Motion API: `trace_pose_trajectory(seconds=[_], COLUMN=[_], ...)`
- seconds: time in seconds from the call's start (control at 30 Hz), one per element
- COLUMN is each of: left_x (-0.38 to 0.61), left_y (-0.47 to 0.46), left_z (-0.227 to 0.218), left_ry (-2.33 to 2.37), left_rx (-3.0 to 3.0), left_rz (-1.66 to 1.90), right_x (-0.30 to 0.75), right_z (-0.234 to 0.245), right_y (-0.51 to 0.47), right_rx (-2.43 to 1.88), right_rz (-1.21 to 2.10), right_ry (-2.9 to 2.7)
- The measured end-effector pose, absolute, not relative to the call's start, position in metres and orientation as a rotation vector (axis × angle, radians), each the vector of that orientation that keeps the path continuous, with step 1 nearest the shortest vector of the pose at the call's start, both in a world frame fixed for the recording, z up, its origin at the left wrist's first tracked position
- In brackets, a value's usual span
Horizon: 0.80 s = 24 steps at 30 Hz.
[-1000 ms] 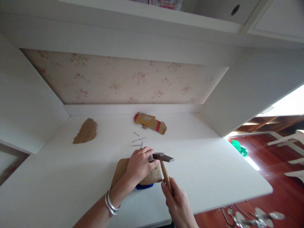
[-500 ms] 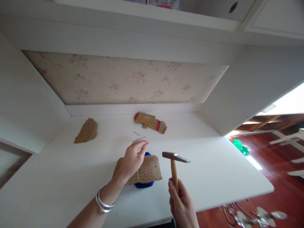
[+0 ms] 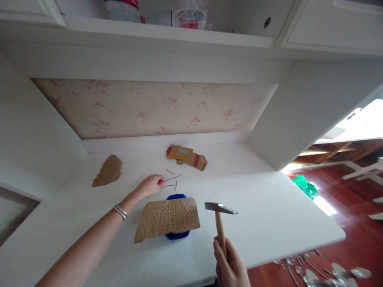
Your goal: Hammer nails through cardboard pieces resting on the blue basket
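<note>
My right hand [image 3: 230, 261] grips the wooden handle of a hammer [image 3: 220, 227], its metal head raised above the white tabletop. My left hand [image 3: 152, 185] is closed in a pinch at the near end of a thin metal nail [image 3: 168, 180], low over the surface. Several more nails lie around the fingertips, among them a short nail [image 3: 169, 172] behind and an upright-looking nail [image 3: 176, 185] to the right. In front of them, a piece of cardboard [image 3: 158, 219] full of punched holes rests across a blue container [image 3: 177, 196], hiding most of it.
A torn cardboard scrap [image 3: 107, 171] lies at the left, and a red-marked cardboard piece [image 3: 187, 156] near the back. A shelf [image 3: 167, 30] with bottles overhangs the tabletop [image 3: 254, 179]. Past its right edge are a red floor, a green bag [image 3: 304, 185] and metal fixtures.
My left hand has moved from over the perforated cardboard back and left to the nails, uncovering the cardboard. My right hand still holds the hammer in nearly the same place. The view has tilted upward slightly.
</note>
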<state>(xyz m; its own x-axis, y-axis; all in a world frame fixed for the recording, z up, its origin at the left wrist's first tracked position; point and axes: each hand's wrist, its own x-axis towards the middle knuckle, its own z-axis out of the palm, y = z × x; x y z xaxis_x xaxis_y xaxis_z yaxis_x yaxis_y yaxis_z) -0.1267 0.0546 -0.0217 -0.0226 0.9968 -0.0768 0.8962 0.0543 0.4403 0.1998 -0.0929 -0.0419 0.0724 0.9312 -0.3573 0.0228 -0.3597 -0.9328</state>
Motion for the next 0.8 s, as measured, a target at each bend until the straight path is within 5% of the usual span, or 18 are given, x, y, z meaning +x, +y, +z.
trace_pose_trajectory(seconds=[0.47,0.8], left_x=[-0.116,-0.118], left_y=[0.054,0.013], left_z=[-0.035,0.027], left_ry=[2.058,2.14], left_rx=[1.975,1.849], left_rz=[0.425,0.89], right_x=[0.207,0.196], right_z=[-0.048,-0.043], right_y=[-0.099,-0.095], right_rx=[-1.554,-1.528], right_rz=[1.334,1.392], right_ry=[-0.871,-0.907])
